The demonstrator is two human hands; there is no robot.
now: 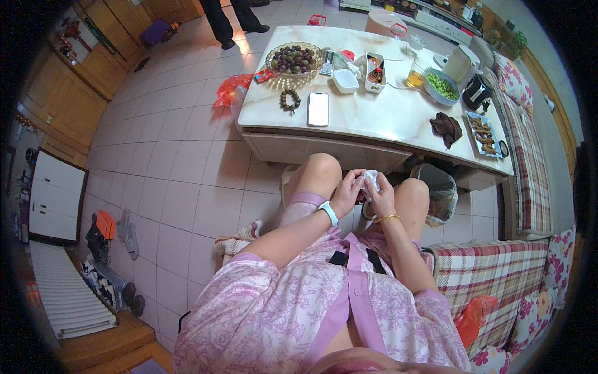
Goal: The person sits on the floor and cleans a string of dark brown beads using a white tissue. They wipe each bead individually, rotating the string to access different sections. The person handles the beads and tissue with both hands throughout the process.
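Observation:
Between my knees, just in front of the table, both my hands are close together on a crumpled white tissue (370, 178). My left hand (347, 192), below a wrist with a light blue watch, has its fingers bent against the tissue's left side. From the other side my right hand (382, 198) grips it, thumb and fingers pressed in; a gold bracelet circles that wrist. Parts of the fingers hide one another.
The marble-topped table (274, 118) bears a phone (318, 110), a beaded bracelet (289, 100), a glass bowl of grapes (294, 60), a white box (375, 73), a bowl of green food (440, 86) and a kettle (478, 91). A lined trash bin (441, 181) stands beside my right knee. Someone's legs (222, 22) show far left.

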